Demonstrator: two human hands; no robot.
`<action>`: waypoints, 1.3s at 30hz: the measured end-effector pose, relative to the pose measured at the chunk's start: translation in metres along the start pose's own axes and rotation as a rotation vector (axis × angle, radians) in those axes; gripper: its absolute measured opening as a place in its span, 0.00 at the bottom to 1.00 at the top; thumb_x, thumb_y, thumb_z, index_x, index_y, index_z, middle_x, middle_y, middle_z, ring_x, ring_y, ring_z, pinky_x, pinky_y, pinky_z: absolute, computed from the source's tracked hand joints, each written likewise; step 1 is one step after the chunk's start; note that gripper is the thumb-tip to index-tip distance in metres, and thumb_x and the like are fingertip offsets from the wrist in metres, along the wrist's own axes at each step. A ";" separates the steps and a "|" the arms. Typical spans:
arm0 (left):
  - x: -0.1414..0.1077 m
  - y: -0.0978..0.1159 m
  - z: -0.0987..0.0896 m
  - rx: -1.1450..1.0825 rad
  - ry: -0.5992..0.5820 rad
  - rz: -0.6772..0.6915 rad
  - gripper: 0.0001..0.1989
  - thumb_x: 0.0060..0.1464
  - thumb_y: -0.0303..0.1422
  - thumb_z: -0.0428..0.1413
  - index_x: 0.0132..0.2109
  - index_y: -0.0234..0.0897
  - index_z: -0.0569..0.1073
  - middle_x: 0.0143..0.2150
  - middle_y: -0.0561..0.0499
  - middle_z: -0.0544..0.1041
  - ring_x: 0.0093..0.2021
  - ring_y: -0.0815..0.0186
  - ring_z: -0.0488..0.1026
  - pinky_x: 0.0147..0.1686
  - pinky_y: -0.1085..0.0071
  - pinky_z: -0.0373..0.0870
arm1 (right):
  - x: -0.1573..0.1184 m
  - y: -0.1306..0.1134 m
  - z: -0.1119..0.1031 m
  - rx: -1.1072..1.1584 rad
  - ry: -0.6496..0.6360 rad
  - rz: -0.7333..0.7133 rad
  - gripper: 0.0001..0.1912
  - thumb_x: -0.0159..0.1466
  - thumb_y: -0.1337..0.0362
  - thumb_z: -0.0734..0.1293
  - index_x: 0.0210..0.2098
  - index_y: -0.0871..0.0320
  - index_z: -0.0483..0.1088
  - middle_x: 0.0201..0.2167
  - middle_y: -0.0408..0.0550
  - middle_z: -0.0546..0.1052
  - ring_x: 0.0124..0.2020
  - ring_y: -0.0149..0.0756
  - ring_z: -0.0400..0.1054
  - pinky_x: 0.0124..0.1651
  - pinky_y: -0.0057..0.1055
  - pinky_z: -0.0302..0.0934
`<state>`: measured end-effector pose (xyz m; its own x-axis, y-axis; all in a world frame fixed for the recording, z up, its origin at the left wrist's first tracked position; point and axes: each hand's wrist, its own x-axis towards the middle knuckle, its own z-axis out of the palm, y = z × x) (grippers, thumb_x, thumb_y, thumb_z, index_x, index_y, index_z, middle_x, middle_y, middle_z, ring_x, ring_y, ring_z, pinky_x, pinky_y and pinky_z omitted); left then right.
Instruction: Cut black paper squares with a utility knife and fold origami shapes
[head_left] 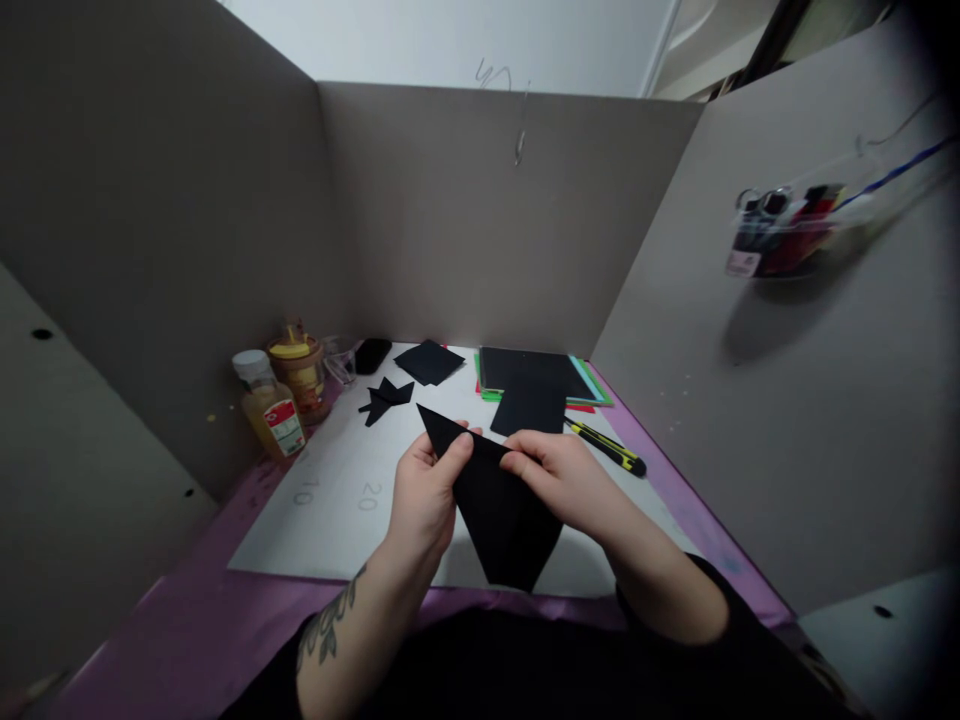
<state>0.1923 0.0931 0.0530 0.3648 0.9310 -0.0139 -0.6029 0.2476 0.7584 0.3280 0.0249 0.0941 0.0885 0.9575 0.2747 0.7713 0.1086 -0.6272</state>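
Note:
Between my hands is a sheet of black paper (pixel 502 510), held up above the white board with a fold or edge along its top. My left hand (pixel 429 480) pinches that upper edge, thumb in front, left of the middle. Farther right along the same edge, my right hand (pixel 559 475) grips it between thumb and fingers. One pointed corner sticks out to the upper left, and the lower part hangs down toward me. A folded black paper figure (pixel 385 398) lies beyond my left hand. Just past my right hand lies a smaller black sheet (pixel 529 408).
A yellow-and-black utility knife (pixel 606 446) lies at right. Behind are stacked coloured sheets (pixel 536 372), black squares (pixel 430 361) and a dark phone (pixel 373 355). A glue bottle (pixel 271 410) and a brown cup (pixel 304 375) stand left. A clear holder (pixel 795 240) hangs on the right wall.

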 end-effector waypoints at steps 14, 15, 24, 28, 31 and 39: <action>0.002 0.008 0.000 -0.123 0.046 0.077 0.15 0.43 0.36 0.65 0.37 0.34 0.74 0.32 0.49 0.79 0.35 0.64 0.77 0.41 0.67 0.72 | -0.006 -0.002 0.002 0.009 -0.032 -0.006 0.12 0.63 0.64 0.59 0.25 0.57 0.68 0.20 0.40 0.69 0.22 0.27 0.60 0.25 0.25 0.48; 0.002 0.009 0.000 -0.134 0.045 0.094 0.15 0.44 0.37 0.65 0.37 0.33 0.74 0.32 0.49 0.79 0.35 0.64 0.77 0.40 0.67 0.72 | -0.007 -0.003 0.002 0.007 -0.035 -0.006 0.12 0.63 0.64 0.59 0.25 0.57 0.68 0.20 0.40 0.69 0.22 0.28 0.60 0.25 0.25 0.48; -0.003 0.016 0.002 -0.229 0.079 0.137 0.14 0.45 0.40 0.63 0.34 0.33 0.75 0.29 0.49 0.79 0.33 0.64 0.78 0.41 0.66 0.73 | -0.014 -0.008 -0.002 -0.018 -0.069 0.012 0.11 0.64 0.64 0.59 0.29 0.56 0.70 0.21 0.40 0.70 0.22 0.28 0.61 0.25 0.25 0.50; -0.002 0.019 0.002 -0.222 0.104 0.129 0.13 0.45 0.38 0.63 0.34 0.34 0.76 0.30 0.49 0.80 0.34 0.63 0.78 0.40 0.67 0.73 | -0.015 -0.009 -0.002 -0.050 -0.050 0.001 0.11 0.64 0.64 0.59 0.28 0.56 0.70 0.21 0.40 0.71 0.23 0.28 0.62 0.26 0.25 0.51; -0.002 0.020 0.001 -0.216 0.089 0.133 0.13 0.45 0.38 0.64 0.36 0.34 0.76 0.33 0.48 0.80 0.35 0.63 0.78 0.39 0.68 0.72 | -0.016 -0.008 -0.001 -0.090 -0.025 -0.024 0.11 0.64 0.64 0.59 0.29 0.56 0.70 0.22 0.40 0.72 0.23 0.28 0.64 0.26 0.25 0.51; -0.009 0.020 -0.008 -0.152 0.030 0.077 0.12 0.44 0.33 0.64 0.37 0.33 0.76 0.33 0.47 0.80 0.35 0.63 0.78 0.38 0.69 0.73 | -0.019 -0.008 -0.002 -0.146 0.036 -0.058 0.10 0.63 0.64 0.59 0.31 0.55 0.71 0.24 0.41 0.74 0.26 0.30 0.67 0.29 0.26 0.54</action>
<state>0.1710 0.0919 0.0632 0.2932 0.9559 0.0192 -0.7297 0.2108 0.6504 0.3216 0.0049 0.0950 0.0614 0.9403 0.3349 0.8590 0.1210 -0.4974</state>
